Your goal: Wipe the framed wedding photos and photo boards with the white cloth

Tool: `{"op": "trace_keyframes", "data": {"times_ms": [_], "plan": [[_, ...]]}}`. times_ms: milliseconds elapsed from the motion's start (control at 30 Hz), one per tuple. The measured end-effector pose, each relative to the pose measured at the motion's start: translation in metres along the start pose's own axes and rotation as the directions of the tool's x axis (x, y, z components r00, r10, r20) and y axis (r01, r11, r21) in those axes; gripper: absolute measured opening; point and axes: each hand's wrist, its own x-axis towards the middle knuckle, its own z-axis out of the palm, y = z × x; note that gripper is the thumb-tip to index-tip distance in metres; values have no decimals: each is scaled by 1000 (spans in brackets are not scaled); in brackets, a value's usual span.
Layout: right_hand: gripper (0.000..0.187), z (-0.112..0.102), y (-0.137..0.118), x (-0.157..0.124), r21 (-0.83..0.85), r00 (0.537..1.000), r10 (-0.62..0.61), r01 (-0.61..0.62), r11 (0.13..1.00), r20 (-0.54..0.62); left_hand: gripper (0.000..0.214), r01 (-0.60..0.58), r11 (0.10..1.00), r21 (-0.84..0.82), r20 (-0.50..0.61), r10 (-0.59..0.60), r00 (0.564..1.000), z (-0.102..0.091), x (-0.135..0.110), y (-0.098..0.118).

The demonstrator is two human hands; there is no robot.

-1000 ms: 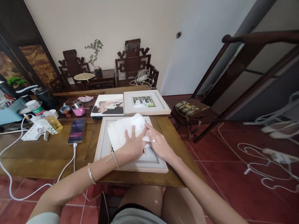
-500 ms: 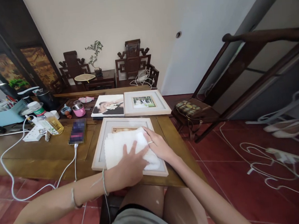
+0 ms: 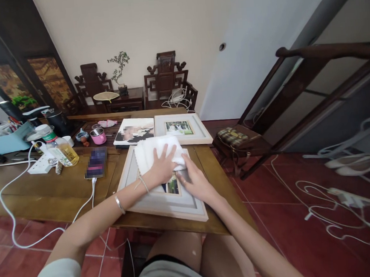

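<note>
Your left hand [image 3: 162,168] lies open and flat, fingers spread, pressing down on one folded white cloth [image 3: 154,150]. The cloth covers the far half of the light picture frame [image 3: 160,203] under your palm. Your right hand [image 3: 196,184] rests on the same frame just beside the left, its fingertips [image 3: 182,176] meeting the cloth's near corner. I cannot tell whether they pinch the cloth or only touch it. Between your two hands a strip of the frame's photo [image 3: 172,184] shows. There are three pictures on the wooden table [image 3: 63,186] in all. One is the frame under your hands, and two lie side by side just beyond your fingertips: an unframed print [image 3: 135,131] ahead of your left hand and a second framed photo [image 3: 181,129] ahead of your right. The far edge of the cloth almost reaches these two. To the left of your left hand lies one phone [image 3: 95,161] on a white cable [image 3: 84,204], which runs back past your left forearm. Farther left stand one bottle of yellow liquid [image 3: 63,152], one power strip [image 3: 41,164] and one pink cup [image 3: 98,136]. Your left wrist carries one silver bangle [image 3: 119,203] and one thin cord [image 3: 142,183]. Off to the right of your right hand, past the table's edge, is one low seat with a plaid cushion [image 3: 232,134]. Nothing lies over the cloth but your own hands.
</note>
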Motion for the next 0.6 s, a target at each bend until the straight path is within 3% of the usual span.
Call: {"op": "trace_keyframes", "data": {"times_ms": [167, 433, 500, 600], "plan": [[66, -1, 7, 3, -5, 998, -9, 9, 1000, 55, 45, -23, 999, 27, 11, 22, 1000, 0, 2, -10], [83, 3, 22, 3, 30, 998, -40, 39, 999, 38, 35, 170, 977, 128, 23, -175, 984, -14, -24, -52], [82, 4, 23, 4, 29, 999, -48, 48, 998, 14, 34, 158, 980, 122, 57, -165, 985, -17, -36, -52], [80, 4, 21, 7, 9, 999, -35, 35, 999, 7, 38, 64, 997, 53, 133, -70, 989, -24, -59, -31]]}}
